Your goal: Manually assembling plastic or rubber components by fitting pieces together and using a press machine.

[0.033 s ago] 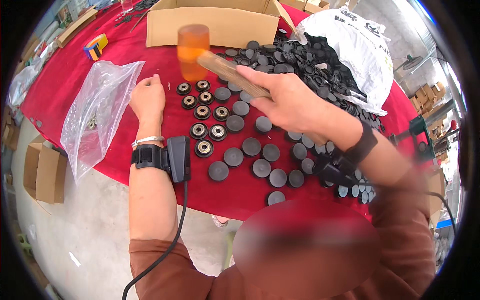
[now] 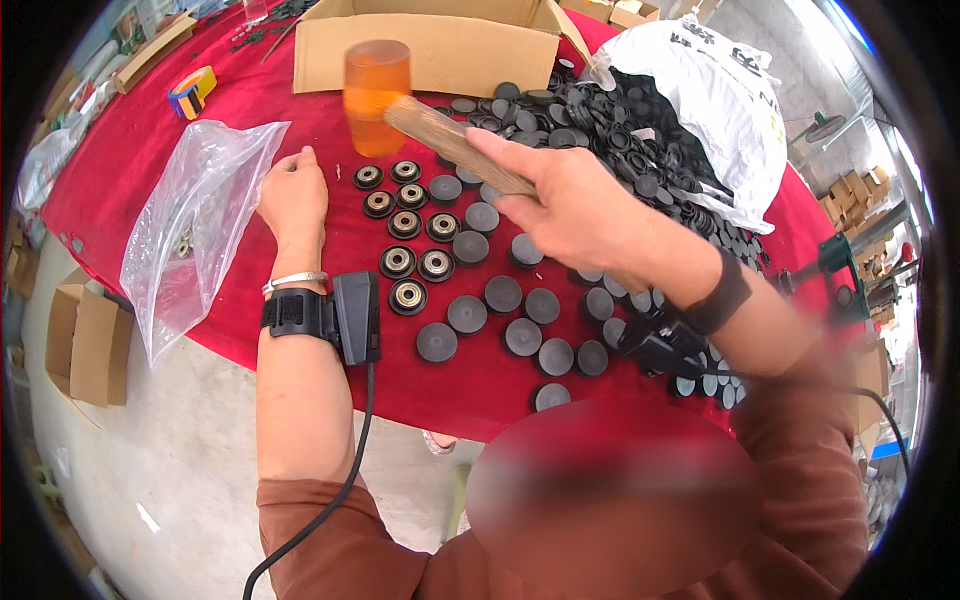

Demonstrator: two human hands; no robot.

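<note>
Amber, the head of our mallet (image 2: 378, 105) shows near the front wall of the cardboard box (image 2: 425, 62); our right hand (image 2: 575, 195) wraps its wooden handle (image 2: 450, 140). Our left hand (image 2: 294, 200) is curled beside the clear bag (image 2: 205, 215), and we cannot tell whether it grips anything. A strip of red cloth (image 2: 347, 235) separates it from 9 bearing-fitted discs (image 2: 436, 265). Plain black discs (image 2: 503, 294) spread toward our near table edge, which the bag's lower end overhangs.
</note>
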